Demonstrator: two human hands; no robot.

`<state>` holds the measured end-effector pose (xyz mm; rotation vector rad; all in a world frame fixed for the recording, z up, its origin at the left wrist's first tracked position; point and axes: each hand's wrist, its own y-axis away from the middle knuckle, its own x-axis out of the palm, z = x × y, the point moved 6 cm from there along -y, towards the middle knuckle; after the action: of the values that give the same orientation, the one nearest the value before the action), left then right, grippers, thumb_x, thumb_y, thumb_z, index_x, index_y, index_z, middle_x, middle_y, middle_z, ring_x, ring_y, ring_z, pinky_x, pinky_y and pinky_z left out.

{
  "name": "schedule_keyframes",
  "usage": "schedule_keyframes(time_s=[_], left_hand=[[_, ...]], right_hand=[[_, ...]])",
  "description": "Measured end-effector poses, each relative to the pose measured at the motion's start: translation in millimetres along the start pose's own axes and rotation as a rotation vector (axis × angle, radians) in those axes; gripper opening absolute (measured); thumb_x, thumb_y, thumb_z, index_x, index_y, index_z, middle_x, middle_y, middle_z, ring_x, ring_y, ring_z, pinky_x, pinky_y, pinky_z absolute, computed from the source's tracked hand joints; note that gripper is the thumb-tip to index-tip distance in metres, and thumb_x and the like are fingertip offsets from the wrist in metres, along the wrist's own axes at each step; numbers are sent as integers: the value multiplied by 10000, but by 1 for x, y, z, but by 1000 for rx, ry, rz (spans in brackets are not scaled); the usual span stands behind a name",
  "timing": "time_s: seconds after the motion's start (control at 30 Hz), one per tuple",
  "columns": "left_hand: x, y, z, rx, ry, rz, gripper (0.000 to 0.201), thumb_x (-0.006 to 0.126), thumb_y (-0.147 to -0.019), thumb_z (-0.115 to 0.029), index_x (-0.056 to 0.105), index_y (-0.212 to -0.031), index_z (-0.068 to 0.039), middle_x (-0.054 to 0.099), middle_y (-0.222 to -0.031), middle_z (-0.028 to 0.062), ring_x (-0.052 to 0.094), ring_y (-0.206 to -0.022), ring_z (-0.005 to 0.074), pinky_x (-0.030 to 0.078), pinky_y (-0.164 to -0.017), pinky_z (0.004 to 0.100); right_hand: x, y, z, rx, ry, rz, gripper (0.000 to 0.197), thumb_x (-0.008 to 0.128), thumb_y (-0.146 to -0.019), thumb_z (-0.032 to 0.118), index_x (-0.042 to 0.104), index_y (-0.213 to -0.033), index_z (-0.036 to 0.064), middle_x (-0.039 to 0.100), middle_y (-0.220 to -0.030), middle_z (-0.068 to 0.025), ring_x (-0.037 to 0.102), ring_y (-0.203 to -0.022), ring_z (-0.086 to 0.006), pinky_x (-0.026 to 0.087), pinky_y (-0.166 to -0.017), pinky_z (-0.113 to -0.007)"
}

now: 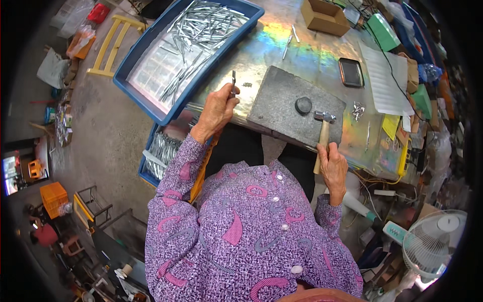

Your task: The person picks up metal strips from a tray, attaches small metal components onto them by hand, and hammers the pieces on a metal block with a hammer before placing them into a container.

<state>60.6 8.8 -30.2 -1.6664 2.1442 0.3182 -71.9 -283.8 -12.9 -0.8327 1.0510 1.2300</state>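
Observation:
My left hand (pixel 217 111) is closed on a thin metal piece (pixel 233 79) that sticks up between thumb and fingers; its exact kind is too small to tell. It hovers over the near table edge, left of a dark grey stone slab (pixel 279 100). With my right hand (pixel 333 168) I grip the wooden handle of a hammer (pixel 324 130), whose metal head rests on or just over the slab's right part. Beside the head sits a round black block (pixel 303 105). A blue tray (pixel 188 95) at the left holds many slim metal parts (pixel 201 30).
Below the tray stands a second blue bin (pixel 146 168) of metal parts. Small rivet-like bits (pixel 358 111), a black-rimmed dish (pixel 351 72) and a cardboard box (pixel 325 17) lie on the table. A fan (pixel 430 241) stands at lower right; cables run along the right edge.

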Motion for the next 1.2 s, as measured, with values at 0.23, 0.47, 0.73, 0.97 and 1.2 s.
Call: schedule_keyframes(time_s=[0.23, 0.47, 0.73, 0.97, 1.2], left_hand=[[2, -24, 46, -136, -601, -6, 211, 497, -734, -85, 518, -928, -5, 588, -738, 267, 578, -735, 433, 434, -671, 506], [9, -26, 36, -168, -664, 113, 245, 564, -779, -156, 495, -985, -45, 596, -727, 262, 586, -744, 438, 452, -649, 508], [-5, -18, 18, -17, -463, -68, 182, 573, -796, -106, 582, -964, -38, 619, -754, 190, 620, -725, 331, 477, -654, 378], [21, -34, 3, 38, -60, -57, 163, 564, -827, -45, 595, -978, 7, 646, -806, 73, 582, -693, 96, 462, -627, 235], [16, -34, -30, 225, -134, -184, 146, 557, -827, 1, 606, -965, -2, 654, -854, 96, 615, -752, 124, 478, -673, 240]], right_hand=[[2, 3, -1, 13, -36, -10, 333, 507, -895, 338, 430, -780, 35, 535, -628, -221, 535, -640, -436, 370, -524, -491], [3, 6, -5, 10, -72, 3, 311, 495, -903, 326, 431, -798, 40, 535, -645, -222, 528, -644, -438, 364, -524, -489], [-1, 1, -12, 44, -85, 51, 277, 512, -891, 284, 443, -784, 38, 559, -650, -202, 545, -641, -420, 382, -527, -488], [-12, -5, -16, 47, -163, -20, 273, 497, -901, 278, 473, -788, 31, 562, -641, -206, 553, -644, -420, 386, -527, -487], [-18, -8, -21, 92, -238, -90, 197, 529, -886, 210, 523, -823, 24, 572, -649, -187, 574, -627, -383, 405, -524, -441]])
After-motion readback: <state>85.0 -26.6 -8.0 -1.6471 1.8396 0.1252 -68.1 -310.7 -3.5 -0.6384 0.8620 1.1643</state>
